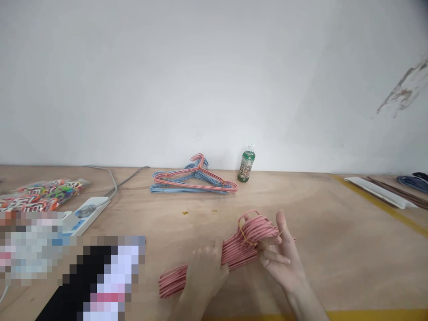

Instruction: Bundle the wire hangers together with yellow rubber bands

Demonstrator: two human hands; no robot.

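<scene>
The step in hand appeared to be working a yellow band point(248, 242) around one end of a bundle of pink hangers point(239, 250), which lay aslant in the lower middle of the frame, just over the tabletop point(321, 218). The left hand point(204, 269) was wrapped firmly around the middle of the bundle, while the right hand point(283, 264) was at its upper right end, thumb raised and apart, fingers bent in beside the curved wire. The band crossed that end and ran toward the right thumb; whether the right hand truly gripped it, and whether it was going on or coming off, could not be told. As a judgement, the next move called for a steady left hold, so that the wires kept together, and for a careful stretch of the band by the right fingers, clear of the bent ends where it might snag or snap. Two small yellow scraps point(185, 213), perhaps similar bands, lay near the centre of the frame. Behind them, close to the wall, rested a stack of pink and blue hangers point(199, 168), with a green bottle point(246, 166) standing just to its right.
</scene>
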